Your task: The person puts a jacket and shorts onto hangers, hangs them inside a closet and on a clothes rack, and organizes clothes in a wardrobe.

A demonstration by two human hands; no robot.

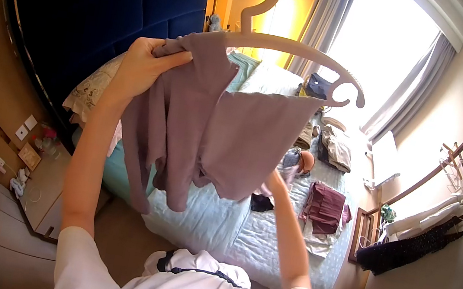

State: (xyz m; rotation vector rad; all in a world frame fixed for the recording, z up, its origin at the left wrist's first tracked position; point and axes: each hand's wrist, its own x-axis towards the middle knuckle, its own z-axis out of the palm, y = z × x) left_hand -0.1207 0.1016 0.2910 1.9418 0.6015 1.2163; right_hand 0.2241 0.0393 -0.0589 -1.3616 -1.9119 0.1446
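Note:
A mauve garment hangs partly on a pale hanger, raised above the bed. One side of the cloth lies over the hanger's left arm. The hanger's right arm, with its notched end, is mostly bare, and the garment's edge reaches up near that end. My left hand pinches the cloth at the upper left, thumb and fingers closed on it. Low at the garment's right edge is my right hand, largely hidden by the cloth and blurred, so its fingers cannot be made out.
Folded clothes, among them a maroon pile and a beige pile, lie on the light blue bed. A bedside table stands at the left. At the right is a wooden clothes rack with hanging garments.

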